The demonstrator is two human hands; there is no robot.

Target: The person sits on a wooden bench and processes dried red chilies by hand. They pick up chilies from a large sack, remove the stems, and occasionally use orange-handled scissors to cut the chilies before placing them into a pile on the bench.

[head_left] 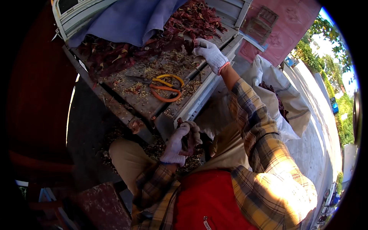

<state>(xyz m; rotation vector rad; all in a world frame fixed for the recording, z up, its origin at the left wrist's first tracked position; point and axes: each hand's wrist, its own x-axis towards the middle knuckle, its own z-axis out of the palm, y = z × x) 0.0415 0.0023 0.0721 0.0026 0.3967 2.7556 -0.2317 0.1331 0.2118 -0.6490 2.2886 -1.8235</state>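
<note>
My right hand (211, 54), in a white knit glove with an orange cuff, reaches to the edge of a pile of dried red chili peppers (193, 19). Its fingers are closed on a dark red dried pepper (188, 46). Lower down, my left hand (179, 143), gloved too, is curled round a dried chili pepper (188, 148) above my lap. Between the hands, on the cart bed (140, 101), lies a pair of scissors (165, 87) with one yellow and one orange handle loop; its dark blades point left. Pale seeds and pepper bits are scattered around it.
A purple-blue cloth (126, 21) covers part of the pile. Right of me stands a large white woven sack (297, 97) with dark red peppers inside. The bed's metal rail (207, 97) runs between. A worn dark red stool or board (101, 207) is at lower left.
</note>
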